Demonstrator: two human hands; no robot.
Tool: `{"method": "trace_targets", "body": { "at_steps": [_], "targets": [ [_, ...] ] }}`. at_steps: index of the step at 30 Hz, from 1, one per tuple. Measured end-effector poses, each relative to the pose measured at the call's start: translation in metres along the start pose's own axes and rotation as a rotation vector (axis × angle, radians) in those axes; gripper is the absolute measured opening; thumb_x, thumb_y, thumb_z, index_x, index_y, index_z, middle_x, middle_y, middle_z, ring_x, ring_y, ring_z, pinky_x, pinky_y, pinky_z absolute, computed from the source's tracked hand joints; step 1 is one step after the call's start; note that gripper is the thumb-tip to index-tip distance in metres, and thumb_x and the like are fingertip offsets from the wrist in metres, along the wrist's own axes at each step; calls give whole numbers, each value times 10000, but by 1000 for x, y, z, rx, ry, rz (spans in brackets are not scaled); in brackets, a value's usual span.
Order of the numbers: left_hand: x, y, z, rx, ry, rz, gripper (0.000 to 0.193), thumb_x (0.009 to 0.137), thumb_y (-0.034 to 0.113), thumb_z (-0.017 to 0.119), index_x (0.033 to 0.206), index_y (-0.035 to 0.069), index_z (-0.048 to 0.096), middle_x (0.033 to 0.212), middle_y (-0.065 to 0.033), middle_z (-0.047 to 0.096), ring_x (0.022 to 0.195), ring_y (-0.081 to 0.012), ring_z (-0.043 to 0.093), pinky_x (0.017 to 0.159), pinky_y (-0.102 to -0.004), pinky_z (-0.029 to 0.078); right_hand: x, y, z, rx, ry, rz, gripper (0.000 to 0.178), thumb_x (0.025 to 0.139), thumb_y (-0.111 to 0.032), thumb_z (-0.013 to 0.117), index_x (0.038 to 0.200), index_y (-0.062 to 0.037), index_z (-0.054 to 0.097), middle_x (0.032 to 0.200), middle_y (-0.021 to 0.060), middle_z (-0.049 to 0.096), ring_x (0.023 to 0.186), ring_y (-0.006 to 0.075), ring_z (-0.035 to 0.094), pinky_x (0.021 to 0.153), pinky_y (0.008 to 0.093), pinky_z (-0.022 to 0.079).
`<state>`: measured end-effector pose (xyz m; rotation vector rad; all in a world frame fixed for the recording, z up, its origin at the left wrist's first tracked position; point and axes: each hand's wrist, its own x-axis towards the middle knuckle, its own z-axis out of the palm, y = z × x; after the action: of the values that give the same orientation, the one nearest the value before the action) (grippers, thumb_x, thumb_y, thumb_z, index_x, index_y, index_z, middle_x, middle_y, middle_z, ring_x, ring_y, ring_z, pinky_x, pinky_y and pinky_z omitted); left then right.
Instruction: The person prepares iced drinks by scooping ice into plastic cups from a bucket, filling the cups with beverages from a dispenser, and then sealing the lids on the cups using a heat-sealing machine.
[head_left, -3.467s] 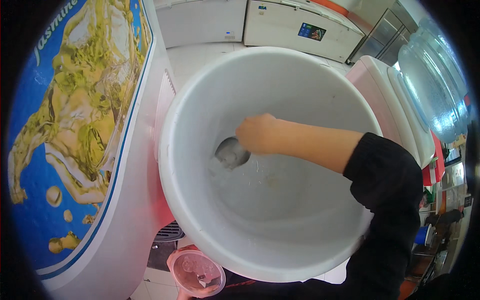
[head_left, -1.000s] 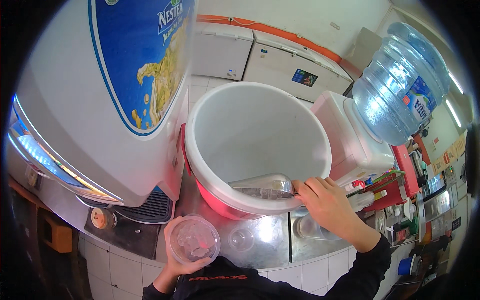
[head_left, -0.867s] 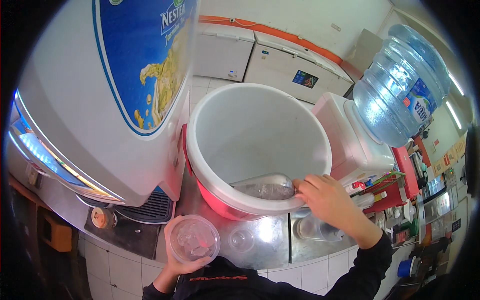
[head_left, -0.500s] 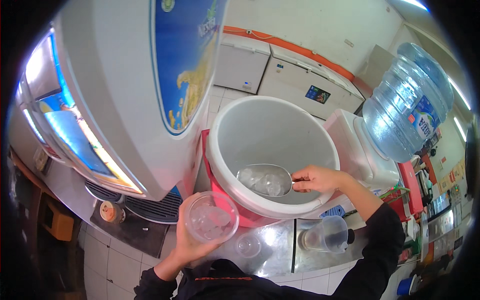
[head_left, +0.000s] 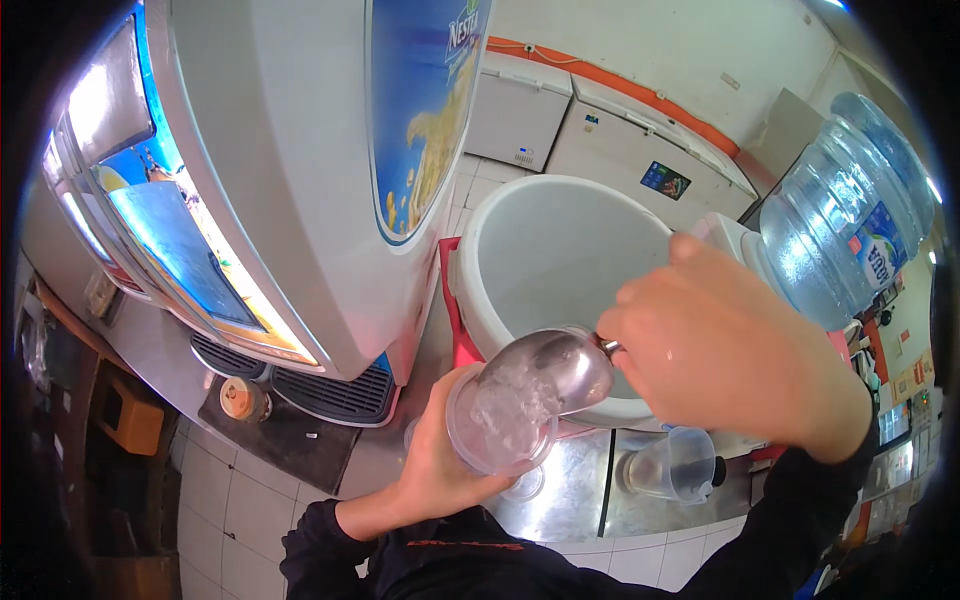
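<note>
My left hand (head_left: 432,440) is wrapped round a clear plastic cup (head_left: 470,445) with ice (head_left: 512,408) in it. Gripped by its handle in my right hand (head_left: 700,335), a shiny metal ice scoop (head_left: 565,368) is tipped over the cup's mouth. The scoop's front lip overlaps the cup rim, and ice lies between the two. Just behind them stands a large white round ice bin (head_left: 560,245); my right hand and forearm hide part of its right side and rim.
To the left stands a tall drink dispenser (head_left: 270,190) with a black drip tray (head_left: 335,397). A measuring jug (head_left: 672,466) rests on the steel counter (head_left: 575,490). At the right is a large water bottle (head_left: 845,220); chest freezers (head_left: 640,150) line the back wall.
My right hand has lifted the ice-filled scoop out of the bin and tipped it over the cup. The view has shifted slightly; my left hand still holds the cup.
</note>
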<state>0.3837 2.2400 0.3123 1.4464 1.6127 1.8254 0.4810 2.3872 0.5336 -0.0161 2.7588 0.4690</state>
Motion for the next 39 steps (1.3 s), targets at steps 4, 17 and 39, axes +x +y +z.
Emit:
{"method": "trace_targets", "body": {
  "at_steps": [4, 17, 39],
  "targets": [
    [2, -5, 4, -59, 14, 41, 903, 615, 135, 804, 1315, -4, 250, 1229, -171, 443, 1137, -259, 490, 939, -375, 410, -9, -19, -16, -200, -53, 87, 96, 739, -138, 592, 768, -83, 665, 666, 35, 570, 681, 194, 563, 706, 321, 365],
    [-75, -47, -37, -61, 137, -153, 966, 536, 181, 866, 1291, -1, 292, 1266, -160, 412, 1167, -253, 456, 984, -393, 373, 24, 71, 63, 148, 376, 127, 131, 704, -122, 651, 812, -53, 680, 762, 117, 628, 796, 308, 594, 745, 391, 457],
    [-220, -217, 9, 872, 780, -390, 1023, 553, 185, 857, 1342, 20, 226, 1260, -171, 355, 1178, -337, 380, 973, -444, 346, 206, 64, 327, 524, -545, -9, 260, 866, -268, 555, 1071, -133, 640, 1059, 122, 620, 1024, 312, 571, 858, 515, 400]
  ]
}}
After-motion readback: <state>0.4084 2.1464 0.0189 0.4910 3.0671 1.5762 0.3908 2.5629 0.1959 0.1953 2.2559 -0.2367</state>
